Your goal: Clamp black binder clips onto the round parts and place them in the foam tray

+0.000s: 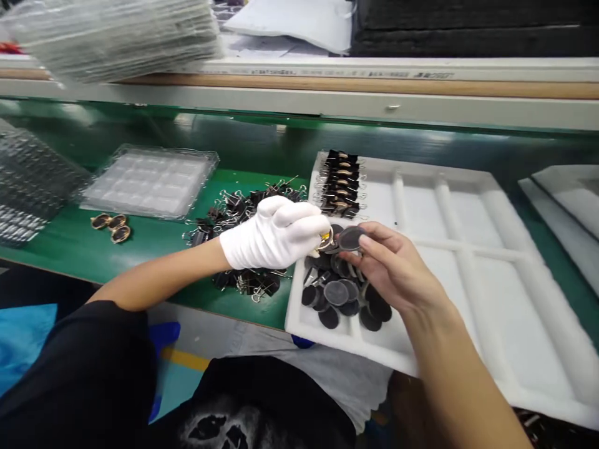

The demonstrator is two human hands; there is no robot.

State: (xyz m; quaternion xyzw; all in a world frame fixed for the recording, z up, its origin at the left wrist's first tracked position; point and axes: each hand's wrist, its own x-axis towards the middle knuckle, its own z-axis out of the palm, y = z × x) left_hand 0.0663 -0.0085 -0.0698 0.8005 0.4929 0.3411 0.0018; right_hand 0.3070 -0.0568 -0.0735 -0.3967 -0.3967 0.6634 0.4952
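Note:
My left hand [285, 231], in a white glove, is closed on a small gold-rimmed ring piece [326, 238] with a bit of yellow showing inside it. Between the thumb and fingers of my bare right hand [393, 262] is a dark round disc [350, 238], held right beside the ring piece. Below both hands, a pile of similar dark discs [337, 293] lies in the near left compartment of a white foam tray [463, 249]. A row of black binder clips [344, 184], clamped on gold-edged pieces, stands in the compartment behind.
Loose binder clips [257, 284] are heaped left of the tray on the green table [154, 249]. Further left are three gold-rimmed dark pieces [112, 226], a clear plastic tray [150, 181] and stacked clear trays [32, 181]. A shelf edge [299, 93] crosses behind, with more trays [116, 40] overhanging it.

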